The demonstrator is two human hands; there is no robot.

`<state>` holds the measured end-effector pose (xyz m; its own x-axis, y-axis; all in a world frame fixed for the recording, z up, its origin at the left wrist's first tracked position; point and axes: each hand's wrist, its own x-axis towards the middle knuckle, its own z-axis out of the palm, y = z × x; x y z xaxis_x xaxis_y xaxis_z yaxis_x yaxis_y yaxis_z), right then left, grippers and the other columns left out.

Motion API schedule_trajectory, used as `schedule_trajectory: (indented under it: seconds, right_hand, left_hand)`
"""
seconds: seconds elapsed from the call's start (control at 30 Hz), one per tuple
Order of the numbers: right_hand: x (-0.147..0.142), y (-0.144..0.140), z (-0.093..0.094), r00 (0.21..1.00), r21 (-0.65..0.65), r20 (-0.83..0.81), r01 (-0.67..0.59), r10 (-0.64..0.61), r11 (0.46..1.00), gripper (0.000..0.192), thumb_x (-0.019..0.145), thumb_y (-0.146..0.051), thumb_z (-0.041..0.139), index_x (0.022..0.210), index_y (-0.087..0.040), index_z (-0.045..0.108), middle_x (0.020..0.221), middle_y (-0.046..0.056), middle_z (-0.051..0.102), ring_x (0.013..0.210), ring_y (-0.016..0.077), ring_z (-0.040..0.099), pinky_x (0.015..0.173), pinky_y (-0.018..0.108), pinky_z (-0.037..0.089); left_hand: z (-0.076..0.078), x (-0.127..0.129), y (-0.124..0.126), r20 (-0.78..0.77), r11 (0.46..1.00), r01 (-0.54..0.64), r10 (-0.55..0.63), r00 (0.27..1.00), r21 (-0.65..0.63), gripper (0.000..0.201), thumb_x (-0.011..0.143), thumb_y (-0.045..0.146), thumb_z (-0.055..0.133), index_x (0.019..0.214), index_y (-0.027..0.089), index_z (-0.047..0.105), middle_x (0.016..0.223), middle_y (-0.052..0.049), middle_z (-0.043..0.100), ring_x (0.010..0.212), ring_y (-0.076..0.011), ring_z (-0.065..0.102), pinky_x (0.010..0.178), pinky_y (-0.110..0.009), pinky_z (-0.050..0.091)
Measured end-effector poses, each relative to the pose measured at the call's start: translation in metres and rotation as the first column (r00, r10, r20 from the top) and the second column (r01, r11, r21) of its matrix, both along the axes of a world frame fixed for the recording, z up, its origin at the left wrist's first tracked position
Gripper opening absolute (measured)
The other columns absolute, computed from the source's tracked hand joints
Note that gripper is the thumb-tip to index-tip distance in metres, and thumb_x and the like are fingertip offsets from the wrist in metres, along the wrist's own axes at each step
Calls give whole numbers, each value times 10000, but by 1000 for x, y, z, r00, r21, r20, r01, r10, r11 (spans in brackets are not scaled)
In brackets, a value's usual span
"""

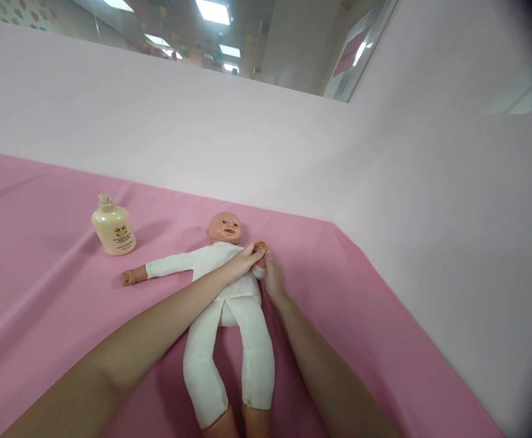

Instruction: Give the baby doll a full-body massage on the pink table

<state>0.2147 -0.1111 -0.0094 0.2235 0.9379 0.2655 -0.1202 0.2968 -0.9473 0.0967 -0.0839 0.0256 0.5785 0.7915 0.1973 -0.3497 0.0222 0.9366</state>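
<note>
A baby doll [227,271] with a white cloth body lies on its back on the pink sheet [56,322]. Its head is toward the wall and its legs point at me. My left hand [245,260] reaches across the doll's chest, its fingers closed around the doll's hand [261,246] on the right side. From the other side my right hand [273,277] closes on that same doll hand, thumb near its fingers. The doll's other arm [170,265] stretches out to the left, untouched.
A cream pump bottle [114,228] with dark printing stands on the sheet left of the doll's head. White walls [179,134] rise behind and to the right. A window [248,42] in the back wall shows reflected ceiling lights.
</note>
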Motion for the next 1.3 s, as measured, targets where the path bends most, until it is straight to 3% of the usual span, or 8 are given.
schedule_trajectory:
  seconds: [0.17,0.47,0.57,0.73,0.93,1.17,1.3]
  right_hand:
    - [2,5,-7,997,-38,-80,10,-13,999,616,848,-727,444,1079,-229,724,1164,55,725,1218,247,610,1094,427,426]
    - [-1,1,-2,996,-6,-84,14,-15,1000,547,878,-655,447,1094,-222,703,1208,49,705,1238,240,593,1118,421,406]
    - [-4,-7,5,1000,49,-9,-23,24,999,451,852,-515,589,1209,-243,639,1288,40,660,1262,231,572,1135,414,387]
    - [-14,-19,14,995,84,71,-77,71,994,638,750,-294,703,1353,-278,493,1385,43,573,1314,233,517,1147,412,369]
    - [-19,-15,6,949,169,280,96,-142,981,625,782,-286,647,1362,-218,423,1459,107,456,1371,231,421,1184,435,289]
    - [1,0,0,906,81,176,376,-384,923,816,826,-380,580,1506,-248,148,1616,95,203,1471,207,276,1196,423,262]
    - [9,6,-3,884,78,176,427,-434,901,954,766,-354,610,1537,-209,68,1634,113,128,1490,217,241,1200,404,269]
  left_hand:
    - [-7,3,6,35,1000,9,-10,999,17,421,730,293,777,1088,170,592,1124,-84,668,1175,-255,567,1084,-422,357]
    - [-4,2,4,42,999,0,-2,999,51,456,778,261,732,1211,203,603,1212,-85,666,1234,-257,547,1104,-407,359]
    - [-1,0,2,-14,995,-76,77,997,69,452,834,256,663,1274,216,566,1186,-66,662,1163,-225,577,1066,-384,393]
    - [3,-2,0,14,963,-261,261,965,67,375,888,232,559,1259,197,515,1083,-60,656,1054,-190,610,986,-350,436]
    - [5,-1,0,109,943,-326,318,942,72,319,832,139,518,1146,193,512,1072,-58,647,990,-164,629,957,-341,452]
    - [3,-4,-2,127,943,-319,306,944,97,189,828,207,533,1009,180,580,918,-36,679,776,-142,622,833,-328,479]
    - [5,-8,-2,130,943,-322,311,942,82,101,802,224,534,833,174,616,748,-13,674,681,-144,600,753,-311,484]
